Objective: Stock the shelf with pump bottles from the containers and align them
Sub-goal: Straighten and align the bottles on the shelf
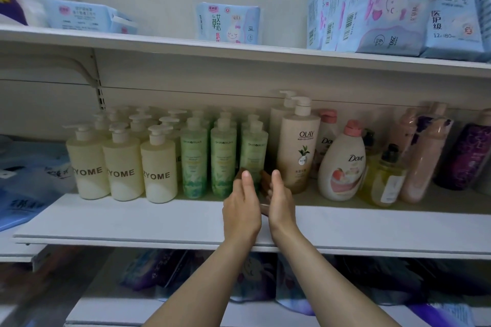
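Note:
On the middle shelf [159, 220] stand rows of pump bottles. Cream bottles [125, 167] marked YOME fill the left, and green bottles [223, 162] stand in three columns beside them. My left hand [241, 207] and my right hand [282, 204] clasp the lower part of the front right green bottle [254, 148] from both sides. The fingers curl behind it and show through the plastic. The bottle stands upright on the shelf, close to a tall beige Olay pump bottle [299, 151].
Right of the Olay bottle are a white Dove bottle [342, 164], a yellow bottle [384, 180] and pink and purple bottles [425, 156]. Blue packs [228, 22] lie on the upper shelf. Purple packs [159, 271] fill the shelf below. A broad bare strip runs along the shelf front.

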The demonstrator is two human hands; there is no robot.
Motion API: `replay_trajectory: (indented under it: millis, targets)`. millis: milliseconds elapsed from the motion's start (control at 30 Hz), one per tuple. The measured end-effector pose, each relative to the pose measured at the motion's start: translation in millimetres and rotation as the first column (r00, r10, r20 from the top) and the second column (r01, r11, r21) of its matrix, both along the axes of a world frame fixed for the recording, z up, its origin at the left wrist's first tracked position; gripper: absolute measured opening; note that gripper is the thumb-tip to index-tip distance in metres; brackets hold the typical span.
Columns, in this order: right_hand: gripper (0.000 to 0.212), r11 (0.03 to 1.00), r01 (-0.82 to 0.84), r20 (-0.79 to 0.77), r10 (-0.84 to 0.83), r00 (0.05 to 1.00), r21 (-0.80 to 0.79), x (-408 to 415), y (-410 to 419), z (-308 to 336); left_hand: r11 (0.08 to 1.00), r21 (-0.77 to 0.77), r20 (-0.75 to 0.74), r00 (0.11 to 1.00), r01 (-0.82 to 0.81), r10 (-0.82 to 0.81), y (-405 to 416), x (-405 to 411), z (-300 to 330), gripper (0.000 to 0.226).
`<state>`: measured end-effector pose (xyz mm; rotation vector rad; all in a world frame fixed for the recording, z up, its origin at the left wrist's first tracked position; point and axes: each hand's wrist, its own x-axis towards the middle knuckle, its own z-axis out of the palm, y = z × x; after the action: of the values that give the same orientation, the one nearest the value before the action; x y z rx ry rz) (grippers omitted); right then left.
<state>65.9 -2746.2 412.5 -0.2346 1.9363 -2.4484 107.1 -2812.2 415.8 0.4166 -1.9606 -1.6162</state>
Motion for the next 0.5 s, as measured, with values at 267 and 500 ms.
replay_trajectory:
  millis: [267,500]
  targets:
    - [0.037,0.999,0.053,0.016,-0.053,0.998,0.007,16.3,3.2,14.1,0.998,0.019,-0.008,0.998,0.064,-0.064,-8.3,17.2,10.2,0.059]
    - [0.049,0.994,0.103,0.026,-0.101,0.995,-0.049,60.7,-42.6,12.9,0.969,-0.246,-0.100,0.995,-0.037,0.012,-87.1,61.7,11.1,0.074]
